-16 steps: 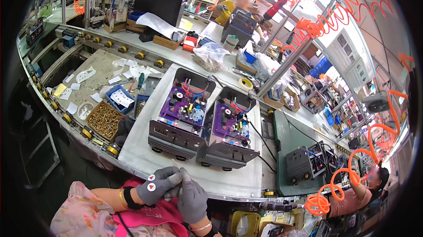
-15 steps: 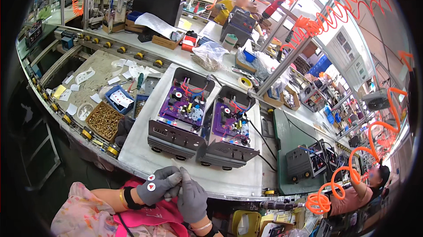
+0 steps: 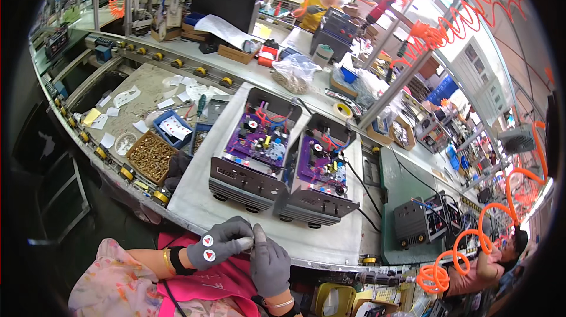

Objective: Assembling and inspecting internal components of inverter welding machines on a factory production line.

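My left hand (image 3: 220,241) and my right hand (image 3: 269,263), both in grey gloves, meet at the near edge of the white board (image 3: 197,204). Their fingertips are pinched close together; whatever lies between them is too small or hidden to name. Two round white stickers (image 3: 209,255) with red triangles are stuck to the back of the left glove. Just beyond my hands stand two dark open-topped metal housings, a left one (image 3: 246,177) and a right one (image 3: 315,202). Each has a purple circuit board, wires and a similar round sticker inside.
On the left are a box of brass fittings (image 3: 150,157), a blue bin (image 3: 172,128) and scattered papers. A bag of small parts (image 3: 293,74) and a tape roll (image 3: 342,110) lie behind. Another housing (image 3: 413,223) sits right, near a coiled orange hose (image 3: 433,278). Two people work farther off.
The whole view has shifted, so the bench sits farther right and slightly lower in the picture. My hands stay together, with the left fingers now closer to the right fingertips.
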`<action>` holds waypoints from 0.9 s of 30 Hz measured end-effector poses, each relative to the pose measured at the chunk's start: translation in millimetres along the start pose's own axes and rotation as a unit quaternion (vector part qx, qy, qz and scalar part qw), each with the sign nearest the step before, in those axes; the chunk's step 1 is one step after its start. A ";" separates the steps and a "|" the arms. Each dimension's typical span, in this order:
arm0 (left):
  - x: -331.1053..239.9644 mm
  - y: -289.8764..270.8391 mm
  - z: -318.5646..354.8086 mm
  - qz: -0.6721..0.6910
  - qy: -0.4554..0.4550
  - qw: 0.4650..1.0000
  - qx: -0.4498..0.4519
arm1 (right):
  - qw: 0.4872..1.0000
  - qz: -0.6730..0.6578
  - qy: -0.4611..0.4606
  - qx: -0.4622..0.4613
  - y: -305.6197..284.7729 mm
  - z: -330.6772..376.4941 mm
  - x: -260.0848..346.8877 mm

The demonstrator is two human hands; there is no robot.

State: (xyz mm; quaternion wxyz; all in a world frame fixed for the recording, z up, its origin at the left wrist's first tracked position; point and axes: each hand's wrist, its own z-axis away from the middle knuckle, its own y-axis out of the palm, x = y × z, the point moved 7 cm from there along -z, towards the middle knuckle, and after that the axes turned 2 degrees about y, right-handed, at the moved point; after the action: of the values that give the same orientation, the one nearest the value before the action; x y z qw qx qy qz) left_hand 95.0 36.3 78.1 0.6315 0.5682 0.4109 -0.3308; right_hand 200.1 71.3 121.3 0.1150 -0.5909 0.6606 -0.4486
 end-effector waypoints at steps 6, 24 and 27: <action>-27.5 -0.8 1.1 -0.217 0.174 0.960 0.031 | 0.973 -0.202 0.110 -0.015 0.0 4.6 -13.7; -104.9 -102.0 29.8 0.055 0.262 0.956 -0.119 | 0.723 -0.355 0.379 -0.455 -35.8 83.6 -116.6; -75.1 -73.1 27.7 -0.146 0.039 0.983 -0.100 | 0.852 -0.084 0.382 -0.349 -61.0 60.6 -74.9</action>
State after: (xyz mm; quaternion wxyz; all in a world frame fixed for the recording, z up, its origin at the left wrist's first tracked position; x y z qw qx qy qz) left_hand 0.9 -4.7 113.1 0.6137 0.4481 0.5450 -0.3544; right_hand 303.4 116.0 102.9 -0.3982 -0.4273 0.7136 -0.3868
